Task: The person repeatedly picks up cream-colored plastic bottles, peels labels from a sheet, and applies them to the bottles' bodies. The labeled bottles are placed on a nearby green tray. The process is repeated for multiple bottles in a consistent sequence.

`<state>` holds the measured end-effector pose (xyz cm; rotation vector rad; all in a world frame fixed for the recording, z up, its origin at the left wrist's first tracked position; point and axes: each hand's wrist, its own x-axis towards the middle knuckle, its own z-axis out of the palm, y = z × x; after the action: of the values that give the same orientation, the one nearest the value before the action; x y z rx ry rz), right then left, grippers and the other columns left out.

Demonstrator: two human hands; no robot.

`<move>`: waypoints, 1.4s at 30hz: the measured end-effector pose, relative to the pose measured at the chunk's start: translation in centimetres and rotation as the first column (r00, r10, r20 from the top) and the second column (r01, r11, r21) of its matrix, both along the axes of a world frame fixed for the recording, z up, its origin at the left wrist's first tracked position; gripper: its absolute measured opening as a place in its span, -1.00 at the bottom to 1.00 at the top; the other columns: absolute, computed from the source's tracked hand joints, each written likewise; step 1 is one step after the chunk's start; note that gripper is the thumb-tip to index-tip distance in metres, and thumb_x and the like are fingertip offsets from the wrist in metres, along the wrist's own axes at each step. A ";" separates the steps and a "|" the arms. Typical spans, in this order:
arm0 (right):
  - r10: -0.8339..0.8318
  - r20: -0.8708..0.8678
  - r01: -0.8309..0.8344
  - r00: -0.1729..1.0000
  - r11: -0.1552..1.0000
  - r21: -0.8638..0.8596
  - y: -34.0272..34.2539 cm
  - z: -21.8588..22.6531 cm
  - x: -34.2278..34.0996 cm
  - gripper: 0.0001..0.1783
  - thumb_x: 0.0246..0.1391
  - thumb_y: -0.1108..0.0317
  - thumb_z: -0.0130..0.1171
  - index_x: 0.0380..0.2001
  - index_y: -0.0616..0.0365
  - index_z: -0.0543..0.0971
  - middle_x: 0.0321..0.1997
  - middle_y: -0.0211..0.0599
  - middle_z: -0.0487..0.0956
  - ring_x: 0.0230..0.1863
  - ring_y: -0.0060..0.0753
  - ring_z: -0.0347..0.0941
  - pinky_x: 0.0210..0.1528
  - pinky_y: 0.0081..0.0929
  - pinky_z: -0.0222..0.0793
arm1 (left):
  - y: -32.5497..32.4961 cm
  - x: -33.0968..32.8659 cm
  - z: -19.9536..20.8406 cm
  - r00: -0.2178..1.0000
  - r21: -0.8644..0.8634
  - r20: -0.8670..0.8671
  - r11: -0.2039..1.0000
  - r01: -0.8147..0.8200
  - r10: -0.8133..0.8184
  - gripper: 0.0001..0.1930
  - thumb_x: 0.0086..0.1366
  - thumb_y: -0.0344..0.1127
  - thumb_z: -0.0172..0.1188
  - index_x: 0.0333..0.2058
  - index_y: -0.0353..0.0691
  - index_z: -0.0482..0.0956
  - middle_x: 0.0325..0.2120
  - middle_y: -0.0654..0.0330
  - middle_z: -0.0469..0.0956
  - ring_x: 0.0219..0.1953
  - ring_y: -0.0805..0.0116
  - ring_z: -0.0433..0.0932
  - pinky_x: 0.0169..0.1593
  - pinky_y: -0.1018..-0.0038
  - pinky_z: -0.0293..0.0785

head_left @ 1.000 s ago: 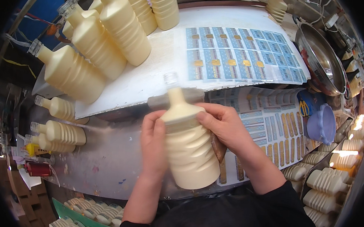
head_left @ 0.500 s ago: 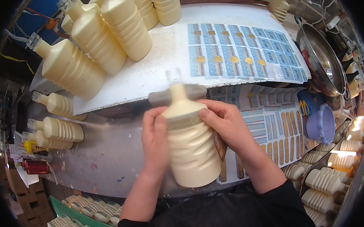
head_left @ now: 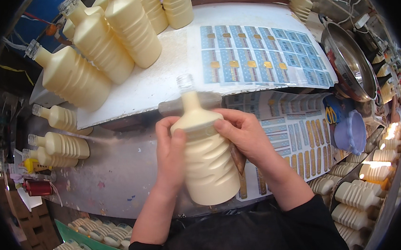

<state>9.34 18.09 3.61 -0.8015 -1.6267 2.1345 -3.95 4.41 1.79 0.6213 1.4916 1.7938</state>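
A cream-coloured bottle (head_left: pixel 210 174) with wavy ridges and a clear threaded neck stands tilted between my hands, its neck pointing away from me. A narrow greyish label strip (head_left: pixel 198 128) runs across its shoulder. My left hand (head_left: pixel 167 143) is closed on the bottle's left side, thumb by the strip's left end. On the other side my right hand (head_left: pixel 245 133) grips the shoulder, its thumb pressed at the strip's right end. Below the right hand's fingers a flat brown piece (head_left: pixel 237 162) sticks out beside the bottle; most of it is hidden.
Several cream bottles (head_left: pixel 109 30) stand on the white raised board (head_left: pixel 177 53) at back left. Blue label sheets (head_left: pixel 247 56) lie on it. A sheet of strip labels (head_left: pixel 297 136) is on the grey table (head_left: pixel 113 174). A metal pan (head_left: pixel 351 59) and purple basket (head_left: pixel 350 132) are at right.
The whole view has shifted slightly, so everything sits a little further left. Both hands keep their hold on the bottle, and the strip lies across the shoulder as before.
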 end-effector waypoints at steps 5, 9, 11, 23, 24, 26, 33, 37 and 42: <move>-0.070 0.084 0.066 0.994 0.996 0.057 0.6 0.8 0.4 -0.62 0.36 0.27 0.14 0.06 0.33 0.63 0.05 -0.29 0.65 -0.03 -0.58 0.53 0.07 -0.62 0.44 | -0.1 -0.3 -0.3 0.999 0.001 -0.029 1.000 0.014 -0.014 -0.57 0.57 -0.05 -0.05 0.17 -0.26 0.26 0.01 0.11 0.41 0.03 0.44 0.40 0.15 0.46 0.38; -0.194 -0.110 0.191 0.975 0.981 -0.034 3.1 3.2 1.4 -0.68 0.28 0.30 0.12 -0.02 0.25 0.64 -0.07 -0.35 0.62 -0.04 -0.55 0.52 0.11 -0.57 0.41 | -0.5 0.0 0.3 0.999 0.131 0.038 0.991 -0.020 0.015 -0.49 0.58 0.03 -0.09 0.22 -0.28 0.23 0.04 0.10 0.40 0.06 0.41 0.41 0.17 0.46 0.37; -0.218 -0.175 0.229 0.960 0.973 0.043 1.8 5.5 -0.5 -0.67 0.25 0.38 0.16 0.04 0.26 0.55 -0.08 -0.34 0.60 -0.05 -0.53 0.53 0.03 -0.57 0.46 | -0.7 -0.3 0.2 1.000 0.134 -0.028 0.991 0.001 0.003 -0.48 0.56 0.01 -0.06 0.22 -0.31 0.22 0.06 0.08 0.40 0.08 0.36 0.42 0.19 0.43 0.36; -0.274 -0.056 0.219 0.960 0.611 0.761 1.2 1.1 -2.2 -0.58 0.30 0.42 0.08 0.20 0.23 0.38 0.00 0.02 0.57 0.02 -0.08 0.56 0.11 -0.25 0.44 | 0.1 0.3 0.7 0.998 -0.134 -0.064 0.990 -0.038 0.029 -0.55 0.44 -0.20 0.12 0.17 -0.29 0.25 0.06 0.02 0.40 0.07 0.30 0.43 0.16 0.35 0.41; -0.282 -0.084 0.250 0.956 0.625 0.739 1.7 0.2 -1.8 -0.58 0.31 0.43 0.09 0.20 0.23 0.37 0.00 -0.01 0.57 0.01 -0.14 0.56 0.10 -0.28 0.45 | 0.2 0.4 0.7 1.000 -0.114 -0.004 0.993 -0.027 0.027 -0.58 0.46 -0.21 0.09 0.17 -0.27 0.26 0.06 0.03 0.40 0.06 0.32 0.43 0.15 0.36 0.41; -0.273 -0.113 0.256 0.955 0.573 0.779 2.3 -0.4 -1.5 -0.58 0.31 0.45 0.10 0.21 0.24 0.37 0.01 -0.07 0.57 0.01 -0.24 0.54 0.10 -0.34 0.44 | 0.2 0.6 0.8 0.996 -0.079 0.081 0.997 -0.016 0.022 -0.63 0.52 -0.20 0.02 0.17 -0.24 0.25 0.05 0.07 0.42 0.05 0.36 0.45 0.14 0.38 0.45; -0.178 -0.105 0.205 0.978 0.778 0.594 0.6 2.5 -2.0 -0.56 0.27 0.39 0.05 0.18 0.26 0.37 0.15 0.13 0.52 0.17 0.19 0.47 0.24 -0.10 0.34 | -0.1 0.4 0.4 0.966 0.082 0.258 0.996 -0.042 0.020 -0.68 0.62 -0.19 -0.14 0.18 -0.23 0.30 -0.02 0.11 0.54 0.02 0.36 0.57 0.13 0.36 0.55; -0.362 -0.030 0.269 0.932 0.630 0.729 1.4 1.8 -1.8 -0.60 0.32 0.48 0.01 0.20 0.28 0.35 0.07 -0.13 0.53 0.11 -0.32 0.48 0.21 -0.36 0.37 | -0.2 0.5 0.3 0.949 0.113 0.314 0.990 -0.082 0.043 -0.68 0.64 -0.19 -0.20 0.17 -0.24 0.34 -0.05 0.13 0.57 -0.01 0.37 0.58 0.12 0.37 0.55; -0.244 -0.109 0.246 0.964 0.653 0.716 -0.6 3.4 -2.7 -0.57 0.28 0.53 -0.09 0.21 0.28 0.31 0.15 0.06 0.43 0.17 -0.07 0.43 0.25 -0.22 0.33 | -0.2 1.2 1.9 0.930 0.139 0.367 0.986 -0.092 0.035 -0.63 0.65 -0.14 -0.28 0.15 -0.22 0.37 -0.02 0.15 0.54 0.01 0.38 0.55 0.12 0.37 0.51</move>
<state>6.65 17.48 7.05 -0.6820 -1.9988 1.1167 -2.77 4.17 3.69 0.2914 1.1414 1.9613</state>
